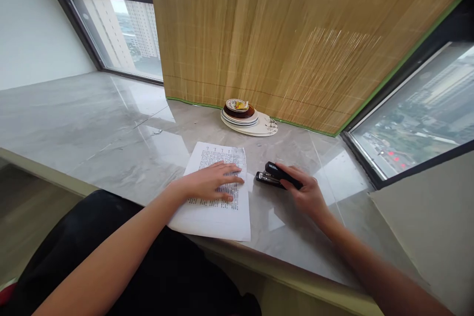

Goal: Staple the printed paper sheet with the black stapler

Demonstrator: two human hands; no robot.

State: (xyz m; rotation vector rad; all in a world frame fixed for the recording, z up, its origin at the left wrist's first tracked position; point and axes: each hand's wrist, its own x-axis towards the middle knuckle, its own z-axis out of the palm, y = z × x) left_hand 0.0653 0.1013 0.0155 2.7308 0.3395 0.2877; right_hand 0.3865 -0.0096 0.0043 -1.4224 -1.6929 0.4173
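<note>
My left hand (217, 182) lies flat with fingers spread on a printed sheet of paper (222, 222), holding it against the marble ledge. Whether more sheets lie beneath it I cannot tell. The paper's lower edge reaches the ledge's front. To the right, my right hand (305, 190) is wrapped around a black stapler (273, 172). The stapler's jaws point left toward the paper and stand apart, with a gap between the stapler and the paper's right edge. Its rear end is hidden in my palm.
Stacked plates (240, 121) with a small yellow item on top stand behind the paper. A bamboo blind (259, 34) hangs at the back of the grey marble ledge (92, 133). Windows flank it on both sides. My legs are below the front edge.
</note>
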